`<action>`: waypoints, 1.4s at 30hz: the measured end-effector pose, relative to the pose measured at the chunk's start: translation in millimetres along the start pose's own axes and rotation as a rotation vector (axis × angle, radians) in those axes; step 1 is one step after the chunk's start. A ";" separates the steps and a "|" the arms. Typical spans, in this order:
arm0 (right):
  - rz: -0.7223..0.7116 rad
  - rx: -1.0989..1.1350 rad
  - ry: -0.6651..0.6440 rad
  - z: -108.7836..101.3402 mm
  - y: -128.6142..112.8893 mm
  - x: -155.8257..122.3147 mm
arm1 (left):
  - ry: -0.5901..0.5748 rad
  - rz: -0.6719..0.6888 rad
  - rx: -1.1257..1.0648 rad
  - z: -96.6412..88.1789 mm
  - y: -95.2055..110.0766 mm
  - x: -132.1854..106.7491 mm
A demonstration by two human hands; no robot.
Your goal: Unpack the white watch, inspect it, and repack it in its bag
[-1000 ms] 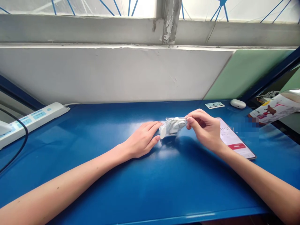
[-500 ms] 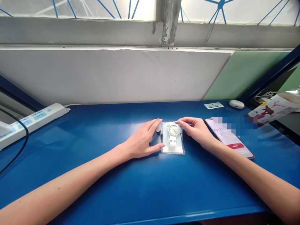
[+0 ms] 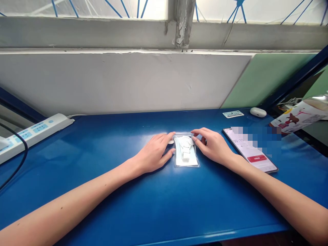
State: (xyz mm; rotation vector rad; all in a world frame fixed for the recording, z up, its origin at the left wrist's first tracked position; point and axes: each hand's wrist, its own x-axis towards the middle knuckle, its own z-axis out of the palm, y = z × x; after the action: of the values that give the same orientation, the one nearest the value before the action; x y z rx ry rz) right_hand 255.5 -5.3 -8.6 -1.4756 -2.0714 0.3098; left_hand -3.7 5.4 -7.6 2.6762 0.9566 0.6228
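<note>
A small clear plastic bag (image 3: pixel 186 154) with a white watch inside lies flat on the blue table (image 3: pixel 159 201). The watch shows its white strap, not its face. My left hand (image 3: pixel 154 153) rests on the table against the bag's left edge, fingers stretched out. On the other side, my right hand (image 3: pixel 213 145) lies with its fingers extended, the tips touching the bag's upper right edge. Neither hand grips the bag.
A phone (image 3: pixel 249 153) with a lit screen lies just right of my right hand. Behind it are a small white label (image 3: pixel 233 114), a white earbud case (image 3: pixel 258 112) and a printed carton (image 3: pixel 299 116). A white power strip (image 3: pixel 33 131) with a black cable sits far left.
The bagged watch was held up between both hands, then laid flat with its dial up. Now it lies strap side up and both hands rest beside it.
</note>
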 end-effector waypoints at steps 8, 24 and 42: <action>-0.380 -0.069 -0.186 -9.8 -8.0 -5.7 | 0.145 0.001 0.084 4.6 -6.2 -0.9; -0.370 -0.087 -0.304 -2.7 -5.2 -10.8 | 0.241 -0.025 0.120 4.3 -6.4 -1.5; -0.284 -0.157 -0.421 -9.8 -4.0 -6.8 | -0.116 -0.033 -0.005 -4.1 -2.4 -1.8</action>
State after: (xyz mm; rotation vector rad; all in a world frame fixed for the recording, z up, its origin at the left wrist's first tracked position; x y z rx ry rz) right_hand 259.5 -14.4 -0.8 -1.2557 -2.6600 0.3772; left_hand -8.1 6.3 -5.4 2.6538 0.9642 0.4571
